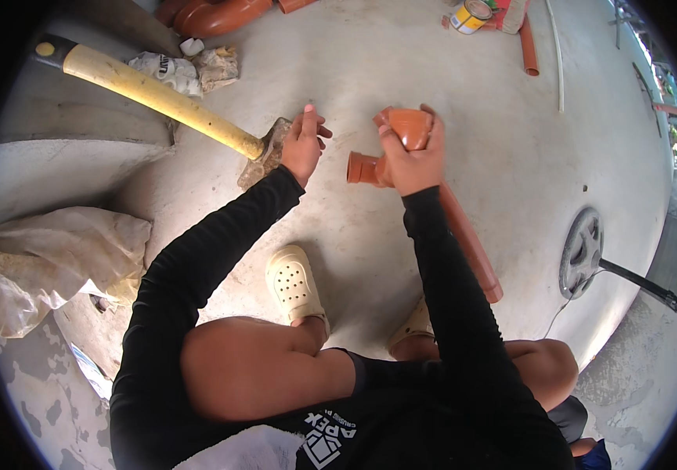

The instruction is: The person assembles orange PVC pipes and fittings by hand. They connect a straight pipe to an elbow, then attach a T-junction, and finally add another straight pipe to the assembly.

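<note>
My right hand (pixel 418 166) is closed around an orange-brown plastic pipe fitting (pixel 409 125), thumb on the near side and fingers on the far side. A short socket (pixel 361 168) of the same colour juts out left of the hand. From under my right forearm a straight orange-brown pipe (pixel 471 247) slants toward my foot; my wrist hides whether it joins the fitting. My left hand (pixel 302 149) is in the air with fingers apart, holding nothing. Just left of it, a sledgehammer (pixel 162 99) with a yellow handle rests its dirty head on the floor.
Large orange pipe bends (pixel 217 16) lie at the far left, near crumpled bags (pixel 170 72). A yellow-labelled can (pixel 471 16) and a pipe piece (pixel 528 48) are at the far right. A round black stand base (pixel 581 252) stands right; a dusty sack (pixel 64 254) sits left.
</note>
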The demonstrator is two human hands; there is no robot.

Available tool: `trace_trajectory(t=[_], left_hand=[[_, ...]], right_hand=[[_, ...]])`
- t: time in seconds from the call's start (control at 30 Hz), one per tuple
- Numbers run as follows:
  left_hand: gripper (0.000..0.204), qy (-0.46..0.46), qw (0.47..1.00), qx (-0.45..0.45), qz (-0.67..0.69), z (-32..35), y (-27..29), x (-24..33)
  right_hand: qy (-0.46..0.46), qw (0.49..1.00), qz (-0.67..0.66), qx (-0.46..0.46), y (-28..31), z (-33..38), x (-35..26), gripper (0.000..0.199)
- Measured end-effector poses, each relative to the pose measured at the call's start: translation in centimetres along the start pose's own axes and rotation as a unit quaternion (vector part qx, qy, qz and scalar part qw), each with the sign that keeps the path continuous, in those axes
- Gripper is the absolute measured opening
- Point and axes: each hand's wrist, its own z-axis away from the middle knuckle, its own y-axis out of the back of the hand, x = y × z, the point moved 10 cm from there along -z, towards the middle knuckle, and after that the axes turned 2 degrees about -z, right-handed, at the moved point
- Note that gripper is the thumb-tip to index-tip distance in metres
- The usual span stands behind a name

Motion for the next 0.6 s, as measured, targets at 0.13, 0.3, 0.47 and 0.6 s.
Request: trace_trajectory(t=[0.13, 0.3, 0.47, 0.6], left_hand=[[0.065, -0.031, 0.999, 0.012, -0.006, 0.0, 1.3, 0.1], [0.071, -0.012, 0.999, 0.014, -0.027, 0.1, 1.3, 0.0], [0.073, -0.033, 0.999, 0.003, -0.016, -0.2, 0.2, 0.3], [0.070, -0.026, 0.999, 0.024, -0.015, -1.2, 2.3, -0.1]], right_hand=[[-0.032, 0.995, -0.099, -0.004, 1.3, 0.5, -0.6, 0.080], [0.004, 0.998, 0.057, 0.015, -0.9, 1.6, -0.2, 0.078], [0.008, 0.999, -0.051, 0.012, 0.1, 0.8, -0.4, 0.078], [-0.018, 0.970, -0.240, -0.026, 0.5, 1.6, -0.5, 0.077]])
